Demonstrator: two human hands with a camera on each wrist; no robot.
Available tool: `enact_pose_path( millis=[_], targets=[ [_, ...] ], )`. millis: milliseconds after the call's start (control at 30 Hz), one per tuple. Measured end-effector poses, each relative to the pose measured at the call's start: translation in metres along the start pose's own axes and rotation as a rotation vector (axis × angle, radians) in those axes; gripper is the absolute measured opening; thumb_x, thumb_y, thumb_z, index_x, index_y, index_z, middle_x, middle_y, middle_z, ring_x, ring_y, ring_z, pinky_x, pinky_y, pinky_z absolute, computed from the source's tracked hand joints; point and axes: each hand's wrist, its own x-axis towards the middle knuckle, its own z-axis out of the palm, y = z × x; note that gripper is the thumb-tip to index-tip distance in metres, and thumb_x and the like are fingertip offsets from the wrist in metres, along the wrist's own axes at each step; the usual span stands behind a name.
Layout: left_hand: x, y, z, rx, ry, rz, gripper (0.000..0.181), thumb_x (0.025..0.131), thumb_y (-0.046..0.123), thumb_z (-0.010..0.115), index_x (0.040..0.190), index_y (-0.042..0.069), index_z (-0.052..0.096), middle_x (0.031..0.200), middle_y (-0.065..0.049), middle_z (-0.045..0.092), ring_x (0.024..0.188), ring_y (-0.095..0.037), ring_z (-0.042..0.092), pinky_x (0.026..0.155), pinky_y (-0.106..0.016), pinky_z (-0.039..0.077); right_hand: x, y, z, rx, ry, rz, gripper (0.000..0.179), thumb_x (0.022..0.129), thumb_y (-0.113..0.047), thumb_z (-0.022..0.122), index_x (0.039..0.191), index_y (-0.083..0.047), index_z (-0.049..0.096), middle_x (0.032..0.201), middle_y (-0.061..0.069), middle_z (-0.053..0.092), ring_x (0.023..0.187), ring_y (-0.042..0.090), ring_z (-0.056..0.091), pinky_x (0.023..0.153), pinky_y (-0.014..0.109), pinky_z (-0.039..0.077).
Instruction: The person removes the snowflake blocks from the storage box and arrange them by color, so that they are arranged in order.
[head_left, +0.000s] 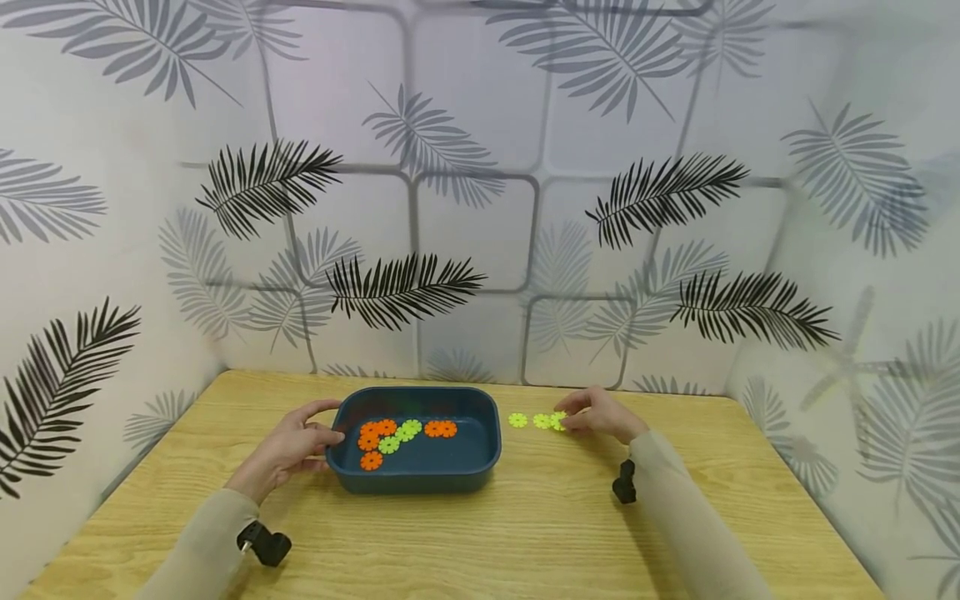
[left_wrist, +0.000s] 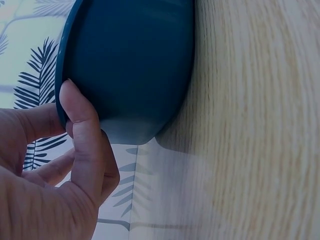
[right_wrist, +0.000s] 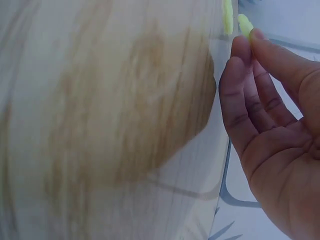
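Observation:
My left hand (head_left: 288,446) holds the left end of a dark blue rectangular tub (head_left: 442,483), pinching its rim; the left wrist view shows a fingertip over the edge of the tub (left_wrist: 130,65). Inside lie several flower-shaped discs, orange (head_left: 371,461) and yellow-green (head_left: 389,445). Right of the tub, my right hand (head_left: 600,414) pinches a yellow-green flower disc (right_wrist: 245,25) between thumb and fingertips. Beside it on the table are more yellow-green discs, one close to the fingers (head_left: 542,422) and another (head_left: 517,420) nearer the tub. The fingers partly cover the held disc in the head view.
A light wood-grain table (head_left: 465,546) carries everything. Leaf-patterned white walls (head_left: 472,233) stand along its back and sides. Each sleeve has a small black wrist device, one on the left (head_left: 264,543) and one on the right (head_left: 625,482).

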Motion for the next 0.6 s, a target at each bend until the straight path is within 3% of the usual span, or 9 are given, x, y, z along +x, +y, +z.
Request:
enact_pose_path(
  millis=[433,600],
  targets=[
    [0.0,0.0,0.0007,0.0,0.003,0.005,0.065,0.095,0.006,0.059,0.153,0.013,0.029,0.097,-0.012,0.059,0.066,-0.015,0.062,0.059,-0.031,0.058,0.0028,0.0094,-0.0073,-0.077,0.051,0.053,0.025,0.089,-0.004,0.069,0.112,0.006,0.069,0.095,0.013,0.074,0.068,0.01,0.06,0.059,0.025,0.052],
    [0.0003,-0.0002,0.0013,0.004,0.006,0.001,0.065,0.096,0.006,0.059,0.153,0.013,0.03,0.095,-0.011,0.057,0.064,-0.014,0.059,0.057,-0.03,0.057,0.0041,0.0085,-0.0057,-0.112,0.061,0.043,0.024,0.089,-0.002,0.069,0.111,0.008,0.069,0.094,0.018,0.072,0.065,0.012,0.055,0.058,0.026,0.049]
  ],
)
